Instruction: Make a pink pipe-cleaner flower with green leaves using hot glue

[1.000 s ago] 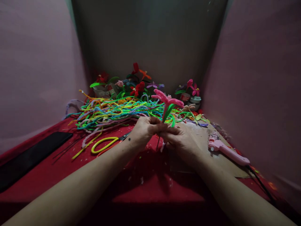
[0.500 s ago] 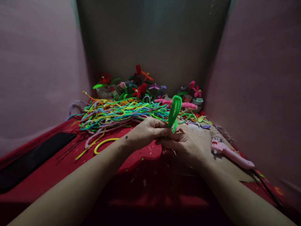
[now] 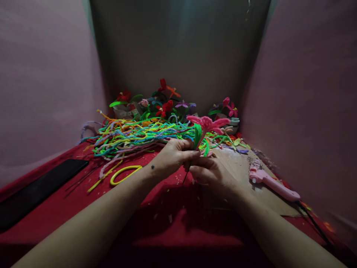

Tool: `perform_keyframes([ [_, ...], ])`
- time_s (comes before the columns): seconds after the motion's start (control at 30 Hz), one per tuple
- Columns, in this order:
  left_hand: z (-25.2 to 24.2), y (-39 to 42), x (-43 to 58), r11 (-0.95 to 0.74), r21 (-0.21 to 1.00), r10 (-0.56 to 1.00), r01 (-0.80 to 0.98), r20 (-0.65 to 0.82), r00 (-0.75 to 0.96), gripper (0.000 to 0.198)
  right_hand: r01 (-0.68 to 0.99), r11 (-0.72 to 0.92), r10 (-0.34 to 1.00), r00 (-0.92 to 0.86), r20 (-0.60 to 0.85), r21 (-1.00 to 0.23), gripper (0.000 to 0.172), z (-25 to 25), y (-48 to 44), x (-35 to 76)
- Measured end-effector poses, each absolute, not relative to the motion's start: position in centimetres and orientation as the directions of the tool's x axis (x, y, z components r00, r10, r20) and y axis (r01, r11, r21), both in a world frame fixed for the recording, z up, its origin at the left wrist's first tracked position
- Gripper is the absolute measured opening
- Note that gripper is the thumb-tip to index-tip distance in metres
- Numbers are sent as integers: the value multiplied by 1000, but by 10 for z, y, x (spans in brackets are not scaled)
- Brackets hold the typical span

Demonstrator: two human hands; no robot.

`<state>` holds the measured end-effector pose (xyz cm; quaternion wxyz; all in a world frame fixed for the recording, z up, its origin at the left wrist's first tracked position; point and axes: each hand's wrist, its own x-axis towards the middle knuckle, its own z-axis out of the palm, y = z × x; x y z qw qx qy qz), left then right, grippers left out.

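A pink fuzzy flower (image 3: 206,123) with a green looped leaf (image 3: 198,134) at its stem stands up from between my two hands. My left hand (image 3: 177,154) pinches the stem just below the leaf. Close against it, my right hand (image 3: 208,171) has its thumb and fingers closed round the lower stem. A thin dark end of the stem (image 3: 185,178) points down below the fingers. The fingers hide the part of the stem they grip.
Behind my hands lies a heap of coloured pipe cleaners (image 3: 145,132), with finished flowers (image 3: 164,108) beyond. Yellow-handled scissors (image 3: 125,174) and a black phone-like slab (image 3: 41,190) are left. A pink glue gun (image 3: 275,185) rests on cardboard (image 3: 237,163) at right.
The pink flower has tilted up and now shows its spread petals. The green leaf has turned and moved lower and left. My hands stay together, and the dark stem end has come into sight.
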<state>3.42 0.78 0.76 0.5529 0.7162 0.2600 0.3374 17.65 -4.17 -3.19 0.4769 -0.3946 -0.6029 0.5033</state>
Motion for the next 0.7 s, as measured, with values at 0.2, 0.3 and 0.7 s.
perform_keyframes([
  [0.2,3,16,29,-55,990,662,-133,136,737,19,-6,192,949,-255,187,-981,17,-37,-42,183],
  [0.3,0,17,31,62,975,643,-216,126,756,21,-33,165,954,-249,168,-986,20,-37,-43,183],
  [0.7,0,11,38,37,991,751,-129,57,658,25,92,230,953,-221,205,-969,19,-32,-41,180],
])
